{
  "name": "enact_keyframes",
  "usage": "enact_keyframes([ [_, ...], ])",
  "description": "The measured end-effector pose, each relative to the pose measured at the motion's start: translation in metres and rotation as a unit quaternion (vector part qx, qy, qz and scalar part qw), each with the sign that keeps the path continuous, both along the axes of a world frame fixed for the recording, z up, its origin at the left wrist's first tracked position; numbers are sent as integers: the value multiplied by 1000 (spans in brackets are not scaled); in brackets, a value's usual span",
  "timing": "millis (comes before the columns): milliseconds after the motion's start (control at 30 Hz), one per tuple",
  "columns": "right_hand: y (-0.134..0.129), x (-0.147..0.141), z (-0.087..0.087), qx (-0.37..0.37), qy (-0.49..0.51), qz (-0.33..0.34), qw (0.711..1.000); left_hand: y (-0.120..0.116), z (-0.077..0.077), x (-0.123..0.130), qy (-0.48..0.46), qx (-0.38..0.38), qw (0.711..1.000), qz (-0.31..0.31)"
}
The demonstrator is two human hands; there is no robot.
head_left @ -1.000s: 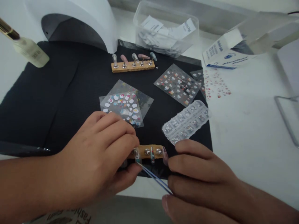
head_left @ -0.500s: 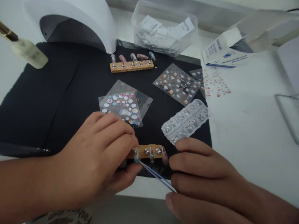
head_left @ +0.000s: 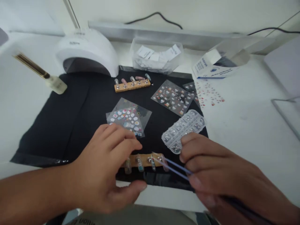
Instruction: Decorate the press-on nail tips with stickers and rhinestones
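Note:
My left hand [head_left: 107,168] hovers around the left end of a wooden nail stand [head_left: 144,160], fingers and thumb apart with nothing between them. On that stand several false nails are mounted on metal studs; a clear one with a teal tip [head_left: 140,165] lies just right of my left hand. Pinched in my right hand [head_left: 215,168] are tweezers [head_left: 177,167], their two tips parted above the stand's right part. A pinkish false nail [head_left: 165,164] shows behind the tweezers. The stand's left end is hidden by my left hand.
Beyond my hands lie sticker sheets [head_left: 126,120], another sticker sheet [head_left: 172,97] and a clear rhinestone case [head_left: 184,129]. A second nail stand [head_left: 132,85], a white nail lamp [head_left: 90,51], a plastic tub [head_left: 157,62], a pad box [head_left: 214,65] and a bottle [head_left: 56,85] stand farther back.
My left thumb and fingers have parted and come off the teal-tipped nail. My right hand has drawn the tweezers up and rightward, away from that nail. The camera view has tilted up.

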State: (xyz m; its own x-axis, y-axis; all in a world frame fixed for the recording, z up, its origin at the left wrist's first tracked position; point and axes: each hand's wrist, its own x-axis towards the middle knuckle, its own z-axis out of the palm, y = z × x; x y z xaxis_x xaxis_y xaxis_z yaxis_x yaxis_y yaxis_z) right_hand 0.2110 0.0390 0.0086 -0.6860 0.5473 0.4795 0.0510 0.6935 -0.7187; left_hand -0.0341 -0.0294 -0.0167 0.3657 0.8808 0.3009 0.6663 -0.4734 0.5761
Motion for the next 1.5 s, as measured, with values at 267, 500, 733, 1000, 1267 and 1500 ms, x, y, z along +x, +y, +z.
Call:
enact_keyframes([
  [267, 22, -2, -25, -160, 189, -77, 966, 27, 11, -50, 11, -2, 974, 228],
  [500, 31, -8, -24, -290, 224, -146, 919, 58, 27, -19, 324, -126, 917, 195],
  [733, 33, -5, -29, -299, 233, -162, 911, 75, 12, -1, 365, -97, 904, 202],
  [1000, 30, -9, -25, -296, 231, -158, 913, 71, 2, -8, 349, -65, 919, 169],
  [1267, 30, -16, -26, -303, 235, -175, 907, 78, 1, -27, 322, -51, 935, 140],
  [1500, 25, -22, -26, -282, 255, -192, 905, 78, 1, -29, 275, -32, 955, 110],
])
